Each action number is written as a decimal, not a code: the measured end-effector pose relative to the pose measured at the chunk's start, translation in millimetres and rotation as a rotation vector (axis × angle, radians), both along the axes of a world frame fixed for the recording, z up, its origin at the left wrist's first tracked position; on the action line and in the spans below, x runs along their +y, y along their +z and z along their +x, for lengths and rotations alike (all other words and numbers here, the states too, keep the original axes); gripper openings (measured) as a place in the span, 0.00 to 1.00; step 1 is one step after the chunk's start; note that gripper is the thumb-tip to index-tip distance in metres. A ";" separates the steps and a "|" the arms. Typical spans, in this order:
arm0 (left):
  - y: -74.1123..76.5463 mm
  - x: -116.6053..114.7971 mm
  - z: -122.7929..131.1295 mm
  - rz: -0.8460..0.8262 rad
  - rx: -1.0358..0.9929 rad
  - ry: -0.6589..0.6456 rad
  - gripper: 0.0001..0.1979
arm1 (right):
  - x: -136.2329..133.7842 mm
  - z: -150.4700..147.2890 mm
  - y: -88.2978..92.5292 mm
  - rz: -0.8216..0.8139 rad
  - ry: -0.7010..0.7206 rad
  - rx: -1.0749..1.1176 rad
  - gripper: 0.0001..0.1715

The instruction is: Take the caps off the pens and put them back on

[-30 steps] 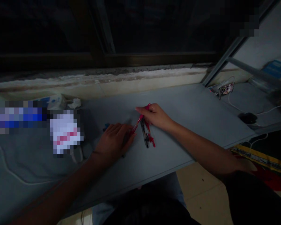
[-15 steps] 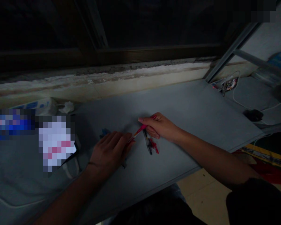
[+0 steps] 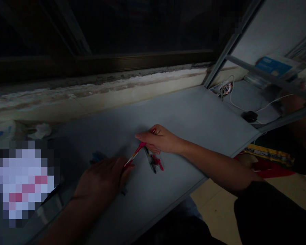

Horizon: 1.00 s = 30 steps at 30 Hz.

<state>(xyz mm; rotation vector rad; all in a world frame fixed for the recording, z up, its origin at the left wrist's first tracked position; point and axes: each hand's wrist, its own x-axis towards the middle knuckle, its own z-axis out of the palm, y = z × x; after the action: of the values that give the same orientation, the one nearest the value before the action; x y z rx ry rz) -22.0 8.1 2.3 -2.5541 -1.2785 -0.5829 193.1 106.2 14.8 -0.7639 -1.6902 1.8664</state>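
A slim red pen (image 3: 135,153) with a pinkish grip slants between my two hands, above the grey tabletop (image 3: 178,112). My right hand (image 3: 158,137) is closed around its upper end, thumb stretched along it. Its lower end runs into the closed fingers of my left hand (image 3: 104,177), which hide the tip. Just below my right hand, a black pen (image 3: 150,160) and a red pen-like piece (image 3: 158,162) lie side by side on the table. Something blue (image 3: 98,157) shows behind my left hand, and a small dark end (image 3: 123,192) pokes out beneath it.
At left stands a blurred-out bright screen (image 3: 25,183), with crumpled white tissue (image 3: 42,130) behind it. A metal post (image 3: 219,69) rises at the table's right end. Beyond it are a black plug (image 3: 250,116) with white cable, a blue-and-white box (image 3: 275,66) and another person's arm (image 3: 295,105).
The view has swung right, so the table and hands sit further left in it. Another person's arm now shows at right. Both hands keep their hold on the red pen.
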 end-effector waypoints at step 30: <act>25.1 -19.5 4.3 0.216 0.132 -0.102 0.17 | -23.9 -9.5 4.4 -0.313 -0.107 0.106 0.38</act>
<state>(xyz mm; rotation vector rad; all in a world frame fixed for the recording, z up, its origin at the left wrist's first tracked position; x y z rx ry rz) -17.7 -11.3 27.4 -2.4436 -0.9892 -0.5302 183.6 82.3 19.2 -0.8420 -1.2829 2.0814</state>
